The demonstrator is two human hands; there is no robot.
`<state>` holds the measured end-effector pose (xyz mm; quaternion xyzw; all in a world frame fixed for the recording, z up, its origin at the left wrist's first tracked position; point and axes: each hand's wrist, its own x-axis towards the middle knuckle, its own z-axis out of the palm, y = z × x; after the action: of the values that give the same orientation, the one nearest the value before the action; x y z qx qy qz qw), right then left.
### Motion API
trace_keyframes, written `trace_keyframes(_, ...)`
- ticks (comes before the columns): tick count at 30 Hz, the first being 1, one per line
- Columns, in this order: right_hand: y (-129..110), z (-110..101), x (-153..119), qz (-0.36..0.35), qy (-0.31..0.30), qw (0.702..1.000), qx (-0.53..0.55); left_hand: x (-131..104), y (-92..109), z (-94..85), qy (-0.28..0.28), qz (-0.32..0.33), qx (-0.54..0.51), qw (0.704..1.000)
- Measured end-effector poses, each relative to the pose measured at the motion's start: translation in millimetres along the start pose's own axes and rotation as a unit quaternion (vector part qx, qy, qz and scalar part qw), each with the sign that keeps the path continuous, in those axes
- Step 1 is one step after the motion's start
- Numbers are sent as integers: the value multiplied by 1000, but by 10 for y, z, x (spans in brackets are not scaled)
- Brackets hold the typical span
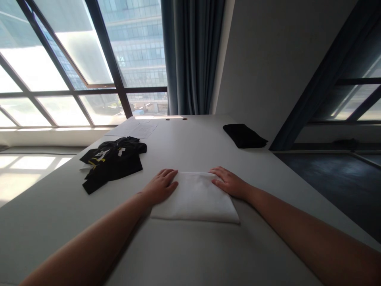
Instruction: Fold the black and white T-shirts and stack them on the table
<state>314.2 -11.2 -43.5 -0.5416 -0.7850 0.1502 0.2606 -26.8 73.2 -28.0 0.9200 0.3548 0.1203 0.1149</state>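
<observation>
A folded white cloth (198,200) lies flat on the white table (184,254), roughly in the middle of the view. My left hand (160,186) rests on its far left edge, fingers stretched out and the thumb lying on the fabric. On the far right edge lies my right hand (228,182), its fingers extended over the corner and the thumb a little apart. Both palms face down, and neither hand grips the cloth.
A rumpled black garment (119,161) with white and yellow marks lies to the left. Farther back on the right is a folded black cloth (244,136). Papers (135,128) lie at the back left, near the windows. A blue curtain (193,59) hangs behind the table.
</observation>
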Motion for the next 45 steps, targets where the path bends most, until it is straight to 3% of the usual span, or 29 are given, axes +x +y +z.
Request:
trace_keyframes(7,-302,-99,-72,32,-38,994,96,-76,257,-159,-35,-47,106,993)
trace_keyframes(11,-566,3,-130,25,-30,983,180,-191,520,-168,-40,14,75,996)
trace_keyframes(14,-647,112,-138,52,-19,966,252,-212,623,-133,-75,51,26,996)
trace_keyframes(18,-578,174,-105,136,-9,902,410,-148,596,-121,-105,-11,33,994)
trace_keyframes(22,-503,131,-76,192,-27,802,565,-99,507,-134,-72,-57,60,994)
trace_keyframes(24,-500,92,-83,198,-62,784,585,-96,480,-134,-55,-72,65,994)
trace_keyframes(26,-517,50,-102,185,-113,795,567,-98,469,-129,-48,-79,64,994)
trace_keyframes(29,-558,-5,-129,132,-170,843,494,-97,467,-110,-44,-81,68,993)
trace_keyframes(32,-603,-35,-137,92,-210,887,401,-87,458,-94,-42,-82,73,993)
trace_keyframes(34,-628,-34,-135,91,-222,900,364,-79,443,-98,-46,-79,66,994)
trace_keyframes(40,-652,-22,-126,124,-196,898,373,-89,397,-174,-65,-48,27,996)
trace_keyframes(45,-544,-152,-116,149,-156,882,420,-102,391,-190,-59,-24,24,998)
